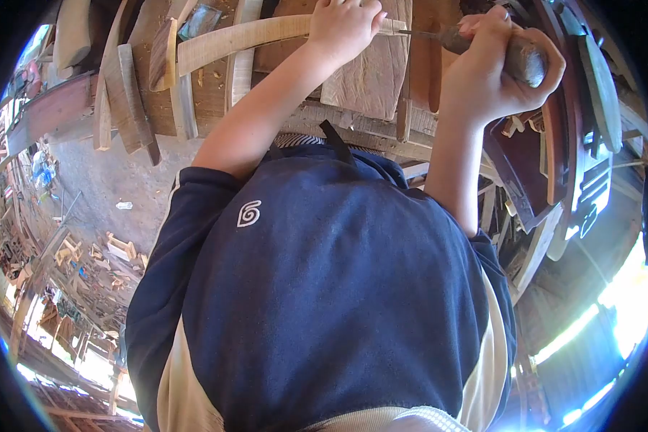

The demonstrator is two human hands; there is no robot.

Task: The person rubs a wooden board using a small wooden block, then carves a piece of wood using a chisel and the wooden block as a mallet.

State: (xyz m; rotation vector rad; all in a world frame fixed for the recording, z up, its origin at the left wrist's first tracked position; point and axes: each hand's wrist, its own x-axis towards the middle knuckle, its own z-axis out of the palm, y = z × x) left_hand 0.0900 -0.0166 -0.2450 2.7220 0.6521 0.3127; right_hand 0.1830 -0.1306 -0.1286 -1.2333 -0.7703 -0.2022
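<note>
My left hand (345, 30) is wrapped over a curved light wooden piece (245, 39) near its right end, at the top of the view. In my right hand (498, 65) is the thick handle (527, 61) of a tool, with the fingers closed round it. The tool's thin metal blade (426, 34) points left, its tip at the right end of the curved piece. Beneath my left hand lies a flat wooden board (367, 83).
Several wooden pieces (128, 101) lie at the upper left of the bench. Dark curved wooden parts (554, 144) stand at the right. Wood scraps (119, 248) litter the floor at the left.
</note>
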